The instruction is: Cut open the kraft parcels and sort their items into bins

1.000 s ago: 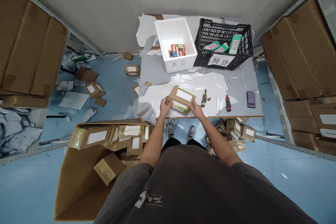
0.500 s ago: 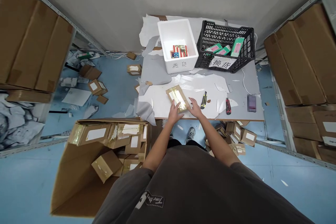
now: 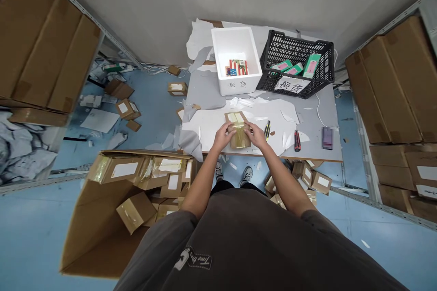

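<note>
A small taped cardboard box (image 3: 240,140) rests at the table's front edge, with a pale label on its far part and shiny tape across it. My left hand (image 3: 223,136) grips its left side, fingers curled against the cardboard. On the opposite side my right hand (image 3: 255,134) holds it too, thumb and fingers bent round the edge. Just right of that hand lies a yellow-and-black box cutter (image 3: 267,130), partly hidden. A red-and-black box cutter (image 3: 297,141) lies farther right.
Behind the box stand a white foam bin (image 3: 239,86) and a black crate (image 3: 300,91) holding green-and-pink boxes. A phone (image 3: 327,138) lies at the table's right. A large open carton (image 3: 78,236) full of parcels is at my left; stacked cartons (image 3: 396,86) fill the right shelf.
The box has turned from slanted to nearly straight and tilted, showing more of its taped side. Both hands have shifted to grip it from its two sides.
</note>
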A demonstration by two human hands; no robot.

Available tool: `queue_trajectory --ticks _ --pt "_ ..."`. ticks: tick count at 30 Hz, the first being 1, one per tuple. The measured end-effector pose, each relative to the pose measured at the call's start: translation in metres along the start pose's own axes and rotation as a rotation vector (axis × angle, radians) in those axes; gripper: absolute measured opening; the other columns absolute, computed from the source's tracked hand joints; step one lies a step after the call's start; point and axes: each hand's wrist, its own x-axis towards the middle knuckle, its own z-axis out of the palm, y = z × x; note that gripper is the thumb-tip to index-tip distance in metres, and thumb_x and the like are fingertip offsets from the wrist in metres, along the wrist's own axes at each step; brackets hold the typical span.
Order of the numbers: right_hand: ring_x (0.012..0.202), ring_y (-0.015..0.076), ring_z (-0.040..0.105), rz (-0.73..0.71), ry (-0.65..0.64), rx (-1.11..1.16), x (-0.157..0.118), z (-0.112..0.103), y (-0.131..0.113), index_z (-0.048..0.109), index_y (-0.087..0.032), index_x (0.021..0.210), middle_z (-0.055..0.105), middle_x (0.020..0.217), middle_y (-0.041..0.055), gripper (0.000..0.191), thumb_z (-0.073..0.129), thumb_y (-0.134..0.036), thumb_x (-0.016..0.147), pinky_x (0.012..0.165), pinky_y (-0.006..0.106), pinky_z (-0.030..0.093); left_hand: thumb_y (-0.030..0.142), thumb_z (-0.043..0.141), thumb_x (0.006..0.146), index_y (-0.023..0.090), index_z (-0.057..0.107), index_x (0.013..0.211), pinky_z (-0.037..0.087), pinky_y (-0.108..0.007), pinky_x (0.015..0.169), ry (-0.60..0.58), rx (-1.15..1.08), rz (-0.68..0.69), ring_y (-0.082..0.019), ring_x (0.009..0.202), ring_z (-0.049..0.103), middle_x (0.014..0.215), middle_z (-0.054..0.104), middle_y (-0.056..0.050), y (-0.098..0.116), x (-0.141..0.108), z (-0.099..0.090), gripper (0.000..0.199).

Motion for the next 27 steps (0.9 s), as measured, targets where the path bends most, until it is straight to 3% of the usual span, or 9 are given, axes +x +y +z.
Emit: queue_trajectory --ticks 4,6,8,10,12,16,19,23,27 --pt "0.115 0.0350 0.074 0.108 -0.009 -0.076 0.043 -0.006 -0.014 0.058 -0.025 0.159 0.079 0.128 0.0108 0.056 0.056 -0.047 0.108 0.110 0.051 0.056 0.044 0.071 0.102 0.024 0.064 0.153 0.058 -0.048 0.114 0.087 0.021 -0.149 -0.032 0.123 0.075 0.146 0.073 -0.011 0.004 0.039 0.000 0.056" --pt "0.116 0.0368 0.074 0.195 -0.016 -0.092 0.059 -0.001 -0.016 0.056 -0.022 0.162 0.081 0.120 0.0124 0.058 0.053 -0.045 0.109 0.108 0.052 0.057 0.045 0.070 0.103 0.023 0.061 0.157 0.055 -0.050 0.117 0.125 0.004 -0.214 -0.034 0.131 0.071 0.149 0.072 -0.012 0.002 0.054 0.007 0.059" --pt "0.122 0.0373 0.072 0.227 0.027 -0.084 0.064 0.000 -0.014 0.051 -0.019 0.165 0.078 0.131 0.0154 0.062 0.050 -0.044 0.109 0.110 0.052 0.057 0.046 0.066 0.105 0.023 0.055 0.162 0.051 -0.049 0.122 0.164 -0.017 -0.221 -0.034 0.145 0.063 0.159 0.064 -0.014 -0.001 0.058 0.012 0.063" --pt "0.127 0.0360 0.070 0.179 0.078 -0.073 0.056 -0.003 -0.009 0.049 -0.019 0.167 0.067 0.151 0.0172 0.063 0.048 -0.043 0.109 0.113 0.052 0.056 0.048 0.066 0.106 0.023 0.054 0.164 0.045 -0.049 0.128 0.165 0.008 -0.155 -0.033 0.157 0.051 0.168 0.055 -0.015 -0.003 0.050 0.012 0.064" --pt "0.127 0.0340 0.071 0.089 0.068 -0.082 0.037 -0.009 -0.003 0.052 -0.022 0.165 0.054 0.167 0.0156 0.061 0.049 -0.041 0.108 0.114 0.052 0.056 0.049 0.074 0.100 0.024 0.060 0.160 0.040 -0.049 0.133 0.087 0.069 -0.044 -0.034 0.163 0.043 0.174 0.047 -0.013 -0.004 0.034 0.007 0.067" --pt "0.136 0.0366 0.067 -0.034 -0.108 -0.107 -0.005 -0.009 0.008 0.063 -0.028 0.158 0.036 0.180 0.0098 0.066 0.071 -0.035 0.093 0.113 0.052 0.059 0.041 0.094 0.082 0.028 0.067 0.153 0.047 -0.049 0.129 -0.153 0.142 0.101 -0.039 0.161 0.046 0.184 0.029 -0.010 -0.007 0.001 0.000 0.077" --pt "0.151 0.0393 0.057 -0.022 -0.151 -0.051 -0.017 0.001 0.010 0.062 -0.027 0.160 0.027 0.184 0.0113 0.078 0.079 -0.031 0.085 0.116 0.051 0.058 0.038 0.094 0.084 0.028 0.069 0.152 0.046 -0.051 0.130 -0.185 0.138 0.115 -0.039 0.160 0.048 0.185 0.026 -0.010 -0.007 -0.002 0.001 0.073" --pt "0.161 0.0373 0.045 -0.048 -0.105 -0.013 -0.002 -0.002 0.004 0.063 -0.024 0.161 0.037 0.180 0.0109 0.074 0.077 -0.029 0.088 0.127 0.052 0.048 0.046 0.090 0.089 0.026 0.070 0.150 0.045 -0.051 0.130 -0.159 0.102 0.096 -0.039 0.162 0.044 0.182 0.033 -0.012 -0.002 0.014 -0.004 0.068" --pt "0.151 0.0311 0.057 -0.052 0.008 0.030 0.029 -0.014 0.001 0.059 -0.027 0.164 0.058 0.167 0.0082 0.060 0.061 -0.032 0.103 0.124 0.050 0.052 0.049 0.075 0.101 0.024 0.068 0.151 0.054 -0.047 0.121 -0.050 0.073 0.000 -0.035 0.154 0.053 0.169 0.054 -0.013 0.001 0.033 -0.003 0.056"
